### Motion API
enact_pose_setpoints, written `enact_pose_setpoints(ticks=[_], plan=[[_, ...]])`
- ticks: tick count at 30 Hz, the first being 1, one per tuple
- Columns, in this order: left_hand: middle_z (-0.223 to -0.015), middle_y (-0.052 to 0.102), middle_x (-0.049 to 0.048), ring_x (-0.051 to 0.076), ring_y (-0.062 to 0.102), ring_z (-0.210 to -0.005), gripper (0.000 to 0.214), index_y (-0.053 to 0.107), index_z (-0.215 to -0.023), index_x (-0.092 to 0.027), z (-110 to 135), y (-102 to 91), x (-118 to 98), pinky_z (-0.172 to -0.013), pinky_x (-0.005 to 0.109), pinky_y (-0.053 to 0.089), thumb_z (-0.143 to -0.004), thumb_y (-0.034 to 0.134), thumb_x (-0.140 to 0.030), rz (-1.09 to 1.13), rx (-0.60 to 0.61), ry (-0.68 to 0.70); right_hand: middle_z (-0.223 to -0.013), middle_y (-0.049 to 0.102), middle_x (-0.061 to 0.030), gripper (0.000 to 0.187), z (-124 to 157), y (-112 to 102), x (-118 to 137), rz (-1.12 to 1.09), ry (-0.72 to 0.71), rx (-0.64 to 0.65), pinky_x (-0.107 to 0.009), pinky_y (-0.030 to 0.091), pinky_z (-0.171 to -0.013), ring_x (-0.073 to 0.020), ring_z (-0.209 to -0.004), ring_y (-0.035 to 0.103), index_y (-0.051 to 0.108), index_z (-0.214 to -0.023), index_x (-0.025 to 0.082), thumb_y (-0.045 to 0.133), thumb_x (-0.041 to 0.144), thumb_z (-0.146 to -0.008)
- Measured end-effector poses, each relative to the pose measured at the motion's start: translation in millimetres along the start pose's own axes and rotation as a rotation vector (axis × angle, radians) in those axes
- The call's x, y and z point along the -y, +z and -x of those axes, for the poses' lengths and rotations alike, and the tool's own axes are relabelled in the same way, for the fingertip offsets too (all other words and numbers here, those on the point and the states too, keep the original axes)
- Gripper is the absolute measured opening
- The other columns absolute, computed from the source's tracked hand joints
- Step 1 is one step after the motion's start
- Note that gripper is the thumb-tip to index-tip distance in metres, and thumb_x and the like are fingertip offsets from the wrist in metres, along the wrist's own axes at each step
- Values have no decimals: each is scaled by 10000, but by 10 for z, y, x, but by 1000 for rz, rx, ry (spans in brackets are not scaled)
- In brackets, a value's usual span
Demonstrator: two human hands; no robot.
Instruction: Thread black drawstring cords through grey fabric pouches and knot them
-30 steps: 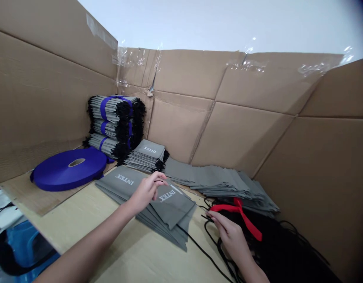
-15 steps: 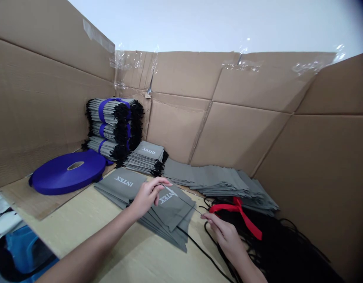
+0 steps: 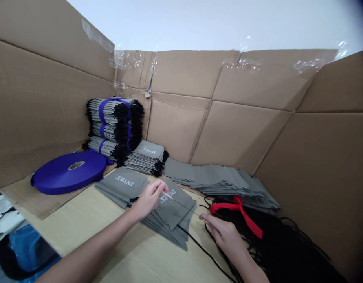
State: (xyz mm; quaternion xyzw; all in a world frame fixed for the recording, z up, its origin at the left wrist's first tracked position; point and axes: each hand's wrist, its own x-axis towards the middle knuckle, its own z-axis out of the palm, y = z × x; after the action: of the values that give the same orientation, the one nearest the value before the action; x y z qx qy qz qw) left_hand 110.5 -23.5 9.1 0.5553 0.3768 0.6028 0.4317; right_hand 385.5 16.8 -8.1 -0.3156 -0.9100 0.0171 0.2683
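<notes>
My left hand (image 3: pixel 152 198) is closed in a pinch above the grey fabric pouches (image 3: pixel 177 212), at the pale end of a thin metal rod (image 3: pixel 183 204). The rod slants down to the right, where my right hand (image 3: pixel 221 232) grips its other end between thumb and fingers. White INTEX lettering on the top pouch is partly covered by my left hand. A black cord (image 3: pixel 199 245) runs from the pouches toward the front edge of the view. Beside them, to the left, lies another pile of grey INTEX pouches (image 3: pixel 119 184).
Cardboard walls (image 3: pixel 175 74) enclose the table (image 3: pixel 110 239). A roll of blue-purple ribbon (image 3: pixel 57 175) lies left. Behind are strapped pouch bundles (image 3: pixel 106 127) and a loose stack (image 3: pixel 149 151). Grey fabric pieces (image 3: pixel 211 177), a red ribbon (image 3: pixel 250 222) and black cords (image 3: pixel 287 251) lie right.
My left hand has shifted slightly left and down, its fingers now closed more tightly. My right hand has barely moved and keeps its grip on the rod.
</notes>
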Motion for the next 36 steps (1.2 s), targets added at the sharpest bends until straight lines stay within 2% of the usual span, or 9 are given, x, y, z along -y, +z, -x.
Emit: enact_pose_setpoints(ticks=[3, 8, 17, 21, 24, 27, 32, 34, 36], plan=[[-522, 540, -50, 12, 261, -250, 387, 496, -741, -149, -44, -16, 31, -268, 150, 255, -832, 461, -524, 5, -15, -54, -903, 728, -62, 335, 4, -62, 1, 63, -42, -5, -219, 530, -700, -160, -804, 688, 656, -983, 208, 342, 156, -876], [-561, 594, -36, 9, 279, -246, 352, 476, -734, -151, -115, -83, 93, -252, 137, 207, -761, 584, -485, 210, -114, -183, -845, 724, -65, 316, 24, -104, 9, 219, -114, -27, -223, 520, -648, -162, -719, 685, 663, -963, 210, 354, 195, -897], [-530, 402, -96, -1, 180, -292, 165, 458, -791, -169, -32, -42, 93, -308, 139, 116, -811, 570, -289, 539, 14, -506, -764, 698, -73, 343, 26, -135, 6, 247, -130, -20, -225, 480, -601, -163, -671, 657, 659, -949, 187, 318, 200, -910], [-489, 329, -104, 13, 137, -283, 146, 446, -772, -174, 99, 281, 119, -314, 160, 83, -858, 507, -275, 619, 41, -634, -793, 702, -48, 311, -41, -136, 367, 140, -29, 25, -227, 465, -579, -161, -657, 649, 576, -1142, 208, 398, 255, -892], [-467, 354, -95, 18, 152, -280, 219, 442, -718, -174, 229, 541, 168, -316, 167, 91, -864, 498, -327, 641, 23, -696, -769, 701, -20, 413, -90, -3, 787, 53, -81, 11, -222, 459, -577, -155, -627, 639, 493, -1250, 228, 491, 349, -855], [-441, 387, -72, 50, 329, -329, 257, 491, -673, -158, 336, 677, 193, -333, 171, 188, -771, 617, -359, 589, 23, -787, -646, 687, -13, 274, -107, 183, 1088, 67, -142, -130, -227, 427, -502, -159, -535, 629, 629, -1034, 197, 524, 354, -836], [-546, 487, -31, 81, 416, -402, 395, 557, -733, -137, 329, 615, 192, -375, 194, 276, -691, 631, -523, 286, 186, -550, -563, 673, -19, 234, -94, 223, 1070, 138, -181, -395, -222, 411, -487, -133, -462, 604, 698, -861, 200, 466, 228, -871], [-673, 568, 3, 101, 461, -447, 411, 563, -907, -156, 246, 540, 181, -424, 218, 345, -775, 517, -542, 6, 142, -326, -613, 694, -31, 238, -87, 124, 927, 157, -122, -439, -213, 428, -510, -123, -482, 613, 701, -883, 189, 468, 239, -873], [-941, 619, 53, 152, 572, -692, 373, 525, -1086, -200, 122, 470, 169, -644, 272, 444, -840, 457, -471, -347, 62, -85, -655, 705, -44, 272, -76, 6, 736, 206, -6, -510, -205, 431, -515, -116, -491, 617, 700, -851, 167, 456, 284, -882]])
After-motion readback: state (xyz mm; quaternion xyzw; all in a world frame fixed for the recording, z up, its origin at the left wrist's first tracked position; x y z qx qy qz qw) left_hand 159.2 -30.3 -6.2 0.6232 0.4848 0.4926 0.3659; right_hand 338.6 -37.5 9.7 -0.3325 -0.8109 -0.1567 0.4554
